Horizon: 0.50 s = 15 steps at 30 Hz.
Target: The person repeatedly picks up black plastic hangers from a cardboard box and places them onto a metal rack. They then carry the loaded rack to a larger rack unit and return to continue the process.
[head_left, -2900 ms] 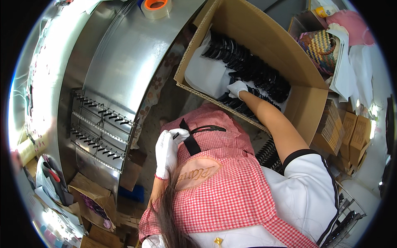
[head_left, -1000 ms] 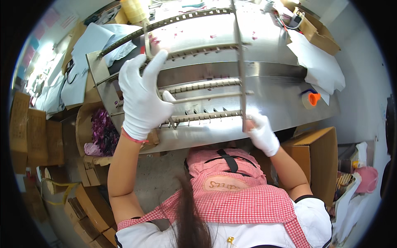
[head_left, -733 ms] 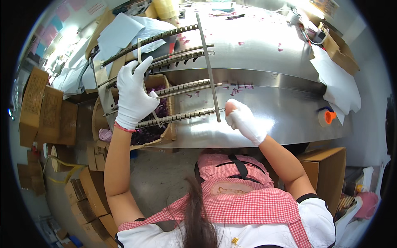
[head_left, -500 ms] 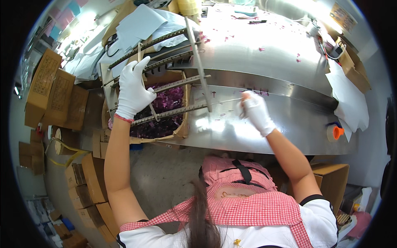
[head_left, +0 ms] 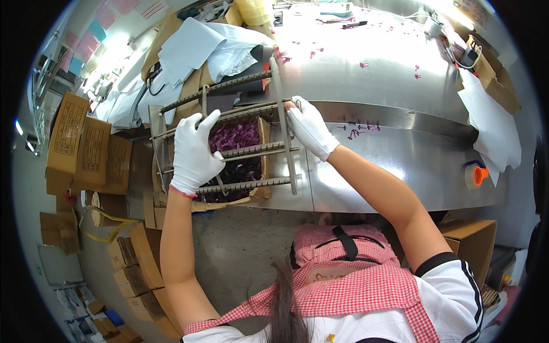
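A metal rack (head_left: 277,123) with several parallel notched bars is held up over a carton of small shiny purple plastic pieces (head_left: 234,135). My left hand (head_left: 195,151), in a white glove with bare fingertips hidden, grips the rack at its left part, thumb and fingers spread around the bars. My right hand (head_left: 311,127), also white-gloved with a bare thumb tip showing, is closed at the rack's right end plate. Its fingers pinch the end of a thin metal rod lying along an upper bar; the hand partly hides the rod's tip.
Small purple pieces (head_left: 359,130) lie scattered on the steel table (head_left: 366,177), which has a raised ledge. An orange tape dispenser (head_left: 478,175) sits at the right. White papers (head_left: 191,48) are heaped at the back left. Cardboard boxes (head_left: 86,143) stand at the left.
My right hand has moved left and up to the rack's end; the thin rod that stretched out toward it no longer sticks out. In the picture, the rack sits lower and tilts less.
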{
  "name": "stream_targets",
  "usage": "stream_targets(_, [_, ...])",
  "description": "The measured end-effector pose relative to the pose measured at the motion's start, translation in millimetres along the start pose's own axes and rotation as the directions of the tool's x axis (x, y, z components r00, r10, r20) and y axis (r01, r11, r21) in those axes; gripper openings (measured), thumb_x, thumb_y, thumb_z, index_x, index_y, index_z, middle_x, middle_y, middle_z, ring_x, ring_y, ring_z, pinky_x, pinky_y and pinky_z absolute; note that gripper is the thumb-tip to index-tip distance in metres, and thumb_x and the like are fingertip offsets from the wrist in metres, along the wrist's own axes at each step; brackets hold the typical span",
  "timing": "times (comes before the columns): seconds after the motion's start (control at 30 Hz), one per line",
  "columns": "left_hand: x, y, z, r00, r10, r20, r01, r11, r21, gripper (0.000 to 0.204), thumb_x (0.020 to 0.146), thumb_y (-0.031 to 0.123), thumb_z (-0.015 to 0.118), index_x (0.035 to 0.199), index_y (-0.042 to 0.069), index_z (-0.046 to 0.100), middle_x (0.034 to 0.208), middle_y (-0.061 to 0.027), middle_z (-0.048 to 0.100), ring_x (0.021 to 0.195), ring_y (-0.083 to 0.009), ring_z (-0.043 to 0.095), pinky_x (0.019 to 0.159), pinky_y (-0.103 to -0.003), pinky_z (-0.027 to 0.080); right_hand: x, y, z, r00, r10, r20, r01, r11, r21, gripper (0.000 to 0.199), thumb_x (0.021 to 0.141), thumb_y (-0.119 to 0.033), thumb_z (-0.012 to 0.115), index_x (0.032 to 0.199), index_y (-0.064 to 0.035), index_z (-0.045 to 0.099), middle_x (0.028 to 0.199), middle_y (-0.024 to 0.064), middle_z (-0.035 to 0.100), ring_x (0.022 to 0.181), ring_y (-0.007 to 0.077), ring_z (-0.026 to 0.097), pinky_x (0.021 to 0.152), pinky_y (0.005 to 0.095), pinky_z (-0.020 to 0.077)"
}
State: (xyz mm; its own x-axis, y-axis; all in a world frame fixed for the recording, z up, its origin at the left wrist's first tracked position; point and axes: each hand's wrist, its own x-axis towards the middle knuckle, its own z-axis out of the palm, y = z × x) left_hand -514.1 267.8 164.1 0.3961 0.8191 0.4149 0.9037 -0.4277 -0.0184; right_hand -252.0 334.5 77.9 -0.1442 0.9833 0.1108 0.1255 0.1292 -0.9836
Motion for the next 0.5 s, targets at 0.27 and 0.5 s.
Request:
stream_targets(0.27, [-12.7, -8.5, 2.0, 0.985, -0.079, 0.151, 0.076, 0.997, 0.027, 0.088, 0.057, 0.007, 0.073, 0.142, 0.013, 0.049, 0.127, -0.0213, 0.049, 0.122, -0.0412, 0.046, 0.109, -0.049, 0.035, -23.8, 60.0, -158.0, 0.795, 0.196, -0.574, 0.078, 0.906, 0.417, 0.014, 0.106, -0.021, 0.049, 0.100, -0.0100, 0.055, 0.075, -0.0010, 0.058, 0.049, 0.0035, 0.033, 0.044, 0.0229, 0.0282])
stream_targets(0.5, [39.0, 89.4, 14.9, 0.974, 0.075, 0.216, -0.087, 0.995, 0.049, 0.095, 0.050, 0.012, 0.078, 0.140, 0.013, 0.048, 0.120, -0.0210, 0.048, 0.112, -0.0408, 0.047, 0.099, -0.050, 0.038, -87.3, 134.7, -353.0, 0.201, 0.227, -0.953, 0.308, 0.909, 0.281, 0.019, 0.105, -0.029, 0.049, 0.103, -0.0121, 0.042, 0.072, 0.0026, 0.054, 0.050, 0.0085, 0.041, 0.044, 0.0244, 0.0337])
